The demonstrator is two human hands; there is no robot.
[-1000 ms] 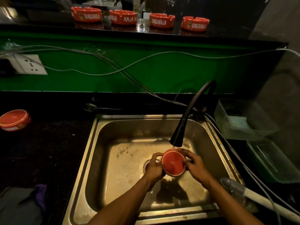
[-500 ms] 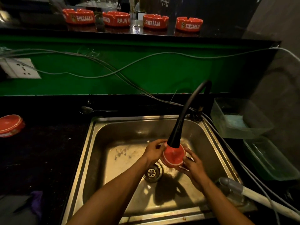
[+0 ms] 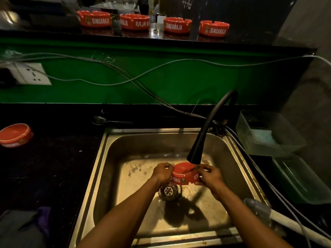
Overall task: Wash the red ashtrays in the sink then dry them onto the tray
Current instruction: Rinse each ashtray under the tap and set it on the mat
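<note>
A red ashtray (image 3: 185, 174) is held upside down over the steel sink (image 3: 114, 158), just under the black tap spout (image 3: 196, 154). My left hand (image 3: 162, 171) grips its left side and my right hand (image 3: 209, 175) grips its right side. The white lettering on its wall reads inverted. Another red ashtray (image 3: 16, 135) lies upside down on the dark counter at the far left. Several more red ashtrays (image 3: 177, 25) stand in a row on the high ledge behind the green wall.
The drain (image 3: 169, 191) sits below the held ashtray. A spoon (image 3: 102, 120) lies behind the sink. Two clear plastic trays (image 3: 268, 135) stand to the right. Cables (image 3: 143, 76) run across the green wall; a socket (image 3: 31, 74) is at left. A cloth (image 3: 23, 228) lies bottom left.
The ashtray was tilted with its base facing me; now both hands hold it level and upside down under the spout, slightly lower and nearer the drain.
</note>
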